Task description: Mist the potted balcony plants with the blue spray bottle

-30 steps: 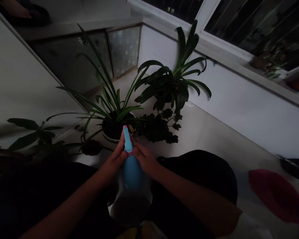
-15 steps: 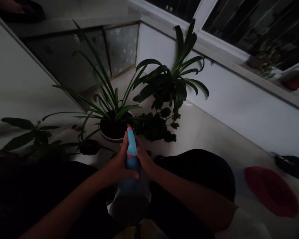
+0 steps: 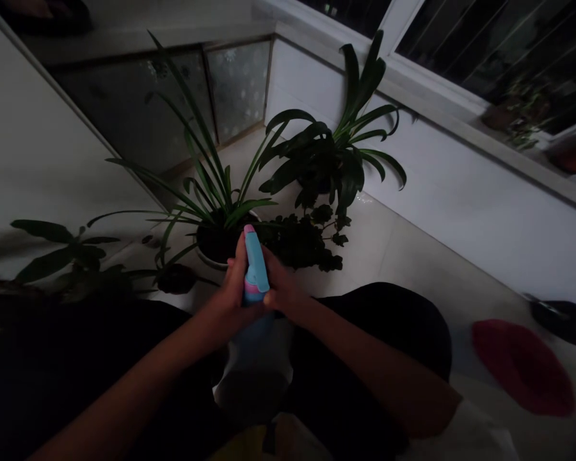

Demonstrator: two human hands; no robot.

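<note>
Between my knees I hold a blue spray bottle (image 3: pixel 256 259) with a pink nozzle that points away from me. My left hand (image 3: pixel 231 299) is closed round its neck from the left, the thumb lying across the front. From the right, my right hand (image 3: pixel 282 285) is wrapped on the bottle too; its fingers are partly hidden behind the sprayer head. Just beyond the nozzle is a long-leaved plant (image 3: pixel 216 192) in a round pot with a pale rim (image 3: pixel 211 261). A low, dark leafy plant (image 3: pixel 297 243) spreads to the right of that pot.
Farther back, a broad-leaved plant (image 3: pixel 338 147) stands by the white wall (image 3: pixel 461 192). At left is another leafy plant (image 3: pixel 62 250) near a small dark pot (image 3: pixel 176 280). A red basin-like object (image 3: pixel 523 366) lies on the floor at right. Pots sit on the window sill (image 3: pixel 441 109).
The spray bottle has risen slightly and tilted, its nozzle now nearer the pot. My right hand has closed in further round the bottle's neck. The view has shifted a little.
</note>
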